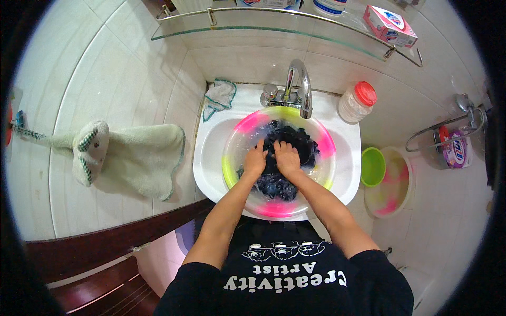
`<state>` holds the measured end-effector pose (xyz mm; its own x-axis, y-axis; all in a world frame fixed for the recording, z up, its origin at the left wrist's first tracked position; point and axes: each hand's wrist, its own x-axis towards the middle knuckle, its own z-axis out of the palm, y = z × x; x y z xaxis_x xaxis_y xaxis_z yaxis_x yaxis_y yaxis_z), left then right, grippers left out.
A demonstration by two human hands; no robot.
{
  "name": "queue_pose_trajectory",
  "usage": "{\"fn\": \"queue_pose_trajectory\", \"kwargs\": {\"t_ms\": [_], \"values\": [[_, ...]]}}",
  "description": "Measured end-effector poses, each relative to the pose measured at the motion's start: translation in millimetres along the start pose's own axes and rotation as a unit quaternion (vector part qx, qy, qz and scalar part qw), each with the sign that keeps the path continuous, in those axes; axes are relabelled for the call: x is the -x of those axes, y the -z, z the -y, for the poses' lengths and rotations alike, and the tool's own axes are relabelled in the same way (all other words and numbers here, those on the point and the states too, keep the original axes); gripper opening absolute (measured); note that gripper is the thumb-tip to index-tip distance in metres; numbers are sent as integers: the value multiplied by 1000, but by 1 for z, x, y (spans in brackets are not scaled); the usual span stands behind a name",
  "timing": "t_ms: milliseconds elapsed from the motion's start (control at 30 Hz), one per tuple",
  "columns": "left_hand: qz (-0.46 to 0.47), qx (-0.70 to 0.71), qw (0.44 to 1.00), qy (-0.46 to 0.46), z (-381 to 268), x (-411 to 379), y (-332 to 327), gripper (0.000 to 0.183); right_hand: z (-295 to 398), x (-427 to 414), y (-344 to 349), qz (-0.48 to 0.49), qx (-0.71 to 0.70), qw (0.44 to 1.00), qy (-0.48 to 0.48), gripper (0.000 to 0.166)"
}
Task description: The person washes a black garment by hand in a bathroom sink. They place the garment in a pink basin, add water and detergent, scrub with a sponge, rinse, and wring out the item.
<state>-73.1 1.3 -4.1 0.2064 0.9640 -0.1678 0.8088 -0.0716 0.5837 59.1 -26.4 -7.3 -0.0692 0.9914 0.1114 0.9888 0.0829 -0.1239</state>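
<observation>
A dark wet cloth (pixel 298 144) lies partly under water in a round plastic basin (pixel 326 144) with pink, yellow and clear patches. My left hand (pixel 255 160) is on the left part of the cloth, its fingers bent into the fabric. Close beside it, my right hand (pixel 287 158) grips the cloth near the middle, knuckles up and fingertips partly hidden in the folds. The basin sits on a white washbasin (pixel 209 150), and water ripples around the fabric. Above the basin's back rim stands a chrome faucet (pixel 300 79).
A small rag (pixel 221 94) lies at the back left corner. At the back right stands a red-lidded jar (pixel 355 102). A glass shelf (pixel 257 28) with a soap box (pixel 389 25) crosses the wall. An elephant-shaped towel (pixel 146 158) hangs left. A green tub (pixel 372 166) is at right.
</observation>
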Motion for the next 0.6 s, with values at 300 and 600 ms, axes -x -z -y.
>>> {"fn": "queue_pose_trajectory", "kwargs": {"t_ms": [300,600], "values": [[-77,623,752,202,2,-33,-30,27,12,-31,42,-87,-337,937,-8,30],[84,850,462,239,3,4,-11,31,63,2,80,-176,-297,922,177,10]]}}
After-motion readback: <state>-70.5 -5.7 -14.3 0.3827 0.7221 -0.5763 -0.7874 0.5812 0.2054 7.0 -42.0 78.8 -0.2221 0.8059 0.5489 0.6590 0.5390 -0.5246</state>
